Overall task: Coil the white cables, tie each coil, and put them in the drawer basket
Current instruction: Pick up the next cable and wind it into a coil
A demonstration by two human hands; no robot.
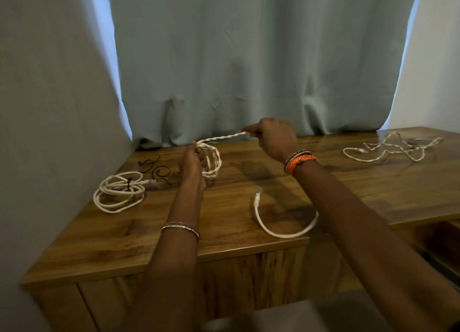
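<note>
Head view: left hand grips coil; right hand pinches strand.

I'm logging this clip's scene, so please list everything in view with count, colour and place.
tied cable coil: one, white, table's left
loose ties: a few, dark, behind that coil
twisted cable coil: one, white, in the left grip, its tail pulled taut to the right grip
cable end: one, white, near front edge
loose cable: one, white, far right, uncoiled
table: one, brown wood
curtain: one, pale green, behind
bracelets: orange on right wrist, thin band on left
left hand: grips coil
right hand: pinches tail
</note>
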